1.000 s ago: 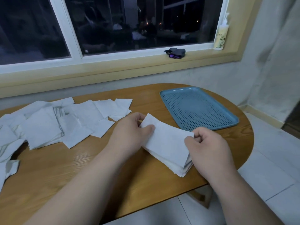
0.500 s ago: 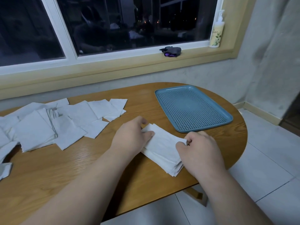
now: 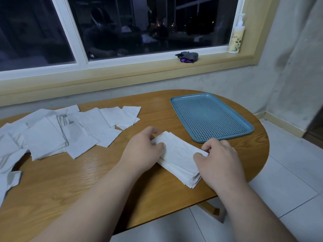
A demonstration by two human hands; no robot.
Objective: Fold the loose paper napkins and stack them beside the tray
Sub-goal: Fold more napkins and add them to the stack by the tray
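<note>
Both hands, left (image 3: 142, 151) and right (image 3: 219, 160), pinch opposite ends of the top folded white paper napkin (image 3: 178, 152) at centre frame, settling it on the stack beside the blue perforated plastic tray (image 3: 209, 117); next likely means reaching for the loose white napkins (image 3: 70, 130) at left.

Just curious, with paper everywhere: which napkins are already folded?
The narrow stack held between the left hand and right hand, just before the blue tray. The loose napkins further left lie spread, square and overlapping.

Loose napkins (image 3: 52, 135) are cut off at the left edge of the tabletop (image 3: 70, 180). The left hand (image 3: 139, 151) and right hand (image 3: 220, 161) hide the ends of the stack (image 3: 178, 154).
</note>
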